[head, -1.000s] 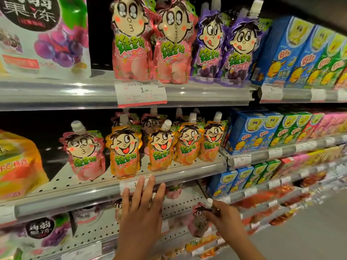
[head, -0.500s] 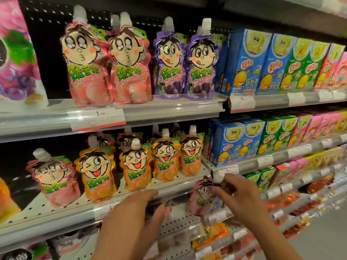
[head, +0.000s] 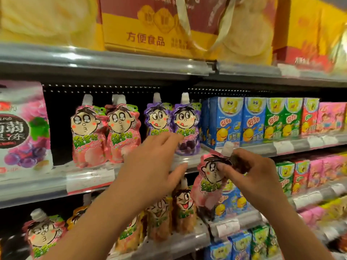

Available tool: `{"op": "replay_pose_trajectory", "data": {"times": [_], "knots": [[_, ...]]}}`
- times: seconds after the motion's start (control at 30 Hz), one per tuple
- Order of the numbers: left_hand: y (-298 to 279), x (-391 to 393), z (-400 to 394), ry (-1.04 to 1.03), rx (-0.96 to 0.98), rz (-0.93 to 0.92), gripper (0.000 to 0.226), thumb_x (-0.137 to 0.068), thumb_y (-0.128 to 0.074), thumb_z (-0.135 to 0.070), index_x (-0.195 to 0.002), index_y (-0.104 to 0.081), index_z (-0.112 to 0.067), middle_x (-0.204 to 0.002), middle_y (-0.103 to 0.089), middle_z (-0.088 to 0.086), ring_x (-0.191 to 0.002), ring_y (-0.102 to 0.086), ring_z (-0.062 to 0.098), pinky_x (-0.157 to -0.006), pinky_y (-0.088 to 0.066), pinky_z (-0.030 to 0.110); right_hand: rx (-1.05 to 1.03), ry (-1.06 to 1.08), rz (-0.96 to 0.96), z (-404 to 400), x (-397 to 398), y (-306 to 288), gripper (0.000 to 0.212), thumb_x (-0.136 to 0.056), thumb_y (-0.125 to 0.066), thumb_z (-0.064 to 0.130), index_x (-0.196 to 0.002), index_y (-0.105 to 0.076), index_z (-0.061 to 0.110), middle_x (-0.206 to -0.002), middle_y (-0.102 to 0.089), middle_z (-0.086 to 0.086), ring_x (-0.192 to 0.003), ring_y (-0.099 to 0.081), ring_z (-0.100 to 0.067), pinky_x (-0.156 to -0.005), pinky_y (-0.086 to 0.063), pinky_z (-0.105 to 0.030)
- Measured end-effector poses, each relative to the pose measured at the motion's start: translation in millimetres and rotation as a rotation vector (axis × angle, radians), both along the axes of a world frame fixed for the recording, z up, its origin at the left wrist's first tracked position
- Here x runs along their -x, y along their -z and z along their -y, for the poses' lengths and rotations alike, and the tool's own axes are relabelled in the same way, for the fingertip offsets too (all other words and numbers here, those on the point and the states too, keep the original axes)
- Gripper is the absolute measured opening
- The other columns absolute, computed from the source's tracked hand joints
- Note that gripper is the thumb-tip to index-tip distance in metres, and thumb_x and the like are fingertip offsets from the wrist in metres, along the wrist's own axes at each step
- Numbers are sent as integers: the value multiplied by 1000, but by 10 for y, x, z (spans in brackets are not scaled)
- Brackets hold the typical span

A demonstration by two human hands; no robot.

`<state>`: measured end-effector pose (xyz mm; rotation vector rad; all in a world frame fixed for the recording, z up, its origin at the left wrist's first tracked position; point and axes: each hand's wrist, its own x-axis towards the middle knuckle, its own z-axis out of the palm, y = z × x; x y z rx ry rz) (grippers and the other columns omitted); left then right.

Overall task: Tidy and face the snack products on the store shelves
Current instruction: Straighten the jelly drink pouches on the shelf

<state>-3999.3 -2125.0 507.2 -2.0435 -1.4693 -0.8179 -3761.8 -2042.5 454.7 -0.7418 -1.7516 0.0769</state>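
- Since the earlier frame both hands are sitting higher against the shelving, with the pink pouch (head: 210,179) raised from the lower tiers to the level of the middle shelf's front rail (head: 90,180).
- Right hand (head: 249,175) is pinching that pink pouch near its top, fingers curled over the printed face just under the white cap; the pouch is hanging in open air in front of the blue cartons (head: 229,201), clear of any shelf.
- Left hand (head: 150,166) is reaching with fingers spread and relaxed, holding nothing, its fingertips lying in front of the lower part of the purple pouches (head: 174,121); whether they are touching is unclear.
- Two pink pouches (head: 105,132) are standing upright left of the purple pair, with a dark gap between the two groups.
- Orange pouches (head: 180,209) are standing below, close to their shelf's front lip.
- Boxed cartons (head: 262,119) are filling the row to the right of the purple pouches.
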Motion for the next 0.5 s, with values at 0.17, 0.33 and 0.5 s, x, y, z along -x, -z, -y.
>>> {"op": "replay_pose_trajectory", "data": {"times": [0.17,0.33,0.5], "knots": [[-533,-85,-357,-31,-106,131,59,-100,-57,-38,-154,-36,-26,-153,-46,-4,-129,-55,21,-103,-48,41,-7,71,-84,35,-134,-194,13,-79,-83,33,-80,-72,27,-60,-60,9,-54,-52,-11,-51,-47,-31],[-689,-62,-762,-107,-45,217,68,-99,-59,-34,-159,-28,-22,-154,-45,5,-114,-63,29,-93,-50,46,38,67,-115,126,-255,-132,14,-79,-85,26,-83,-73,31,-62,-63,11,-55,-55,-14,-53,-49,-33],[-656,-130,-942,-40,-53,359,65,-98,-64,-31,-155,-36,-20,-137,-62,7,-108,-65,27,-88,-49,41,73,55,-90,222,-350,-84,32,-78,-86,21,-68,-63,41,-54,-55,13,-50,-45,-7,-48,-32,-19]]}}
